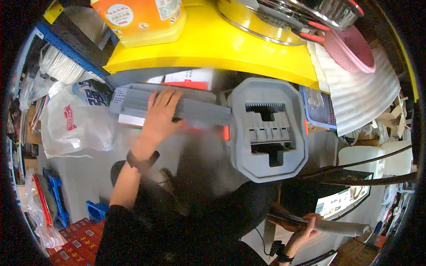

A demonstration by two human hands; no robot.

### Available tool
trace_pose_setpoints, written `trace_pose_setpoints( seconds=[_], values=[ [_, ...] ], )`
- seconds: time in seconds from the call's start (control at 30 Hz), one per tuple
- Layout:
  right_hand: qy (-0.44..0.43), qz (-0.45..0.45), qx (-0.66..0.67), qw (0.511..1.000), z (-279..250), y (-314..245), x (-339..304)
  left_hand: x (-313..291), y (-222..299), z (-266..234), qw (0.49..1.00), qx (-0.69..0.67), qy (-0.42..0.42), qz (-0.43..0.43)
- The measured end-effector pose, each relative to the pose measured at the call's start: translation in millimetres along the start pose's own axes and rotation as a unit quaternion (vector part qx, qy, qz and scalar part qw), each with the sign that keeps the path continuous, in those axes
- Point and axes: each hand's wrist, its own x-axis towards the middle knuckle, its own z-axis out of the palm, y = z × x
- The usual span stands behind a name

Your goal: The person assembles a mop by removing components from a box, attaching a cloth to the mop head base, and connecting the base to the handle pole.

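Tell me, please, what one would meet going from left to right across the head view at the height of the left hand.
Pale printed plastic bag → grey stack with the left hand on it → grey octagonal-rimmed bucket → bluish basket → white foam sheet.

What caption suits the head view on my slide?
Left hand on a long grey ridged object beside a grey eight-sided container; right hand holding a pale tube-shaped object.

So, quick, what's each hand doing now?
Left hand: on the ridged grey piece; can't tell if it's gripping.
Right hand: closed, holding a long pale piece.
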Motion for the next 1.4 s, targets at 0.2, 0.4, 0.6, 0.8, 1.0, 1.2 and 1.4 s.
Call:
trace_pose_setpoints(
  seconds=[0.2, 0.4, 0.6, 0.8, 1.0, 1.2, 1.4],
  values=[
    [-0.02, 0.034, 0.174, 0.984, -61.5, 0.6, 0.3, 0.8, -8.6, -5.7, 0.996, -0.086, 0.027, 0.003],
    [0.082, -0.181, -0.096, 0.975, -9.4, -104.1, -24.5, 5.0, -16.0, -18.5, 0.977, -0.155, 0.143, 0.01],
    [0.164, -0.299, -0.134, 0.93, 6.2, -171.6, -39.1, -6.0, -56.4, -37.6, 0.949, -0.167, 0.262, -0.042],
    [0.237, -0.402, -0.06, 0.882, -91.5, -214.7, -16.2, -10.5, -73.1, -34.6, 0.941, -0.153, 0.287, -0.098],
    [0.228, -0.425, -0.069, 0.873, -71.3, -253.0, -16.2, 5.6, -59.7, -26.0, 0.971, -0.121, 0.203, -0.049],
    [0.261, -0.395, -0.012, 0.881, -48.5, -258.9, -12.3, 22.7, -46.5, 2.2, 0.983, -0.126, 0.134, 0.007],
    [0.168, -0.523, -0.387, 0.741, -43.3, -225.6, -14.1, 24.6, -49.9, 2.1, 0.973, -0.175, 0.146, 0.039]
  ],
)
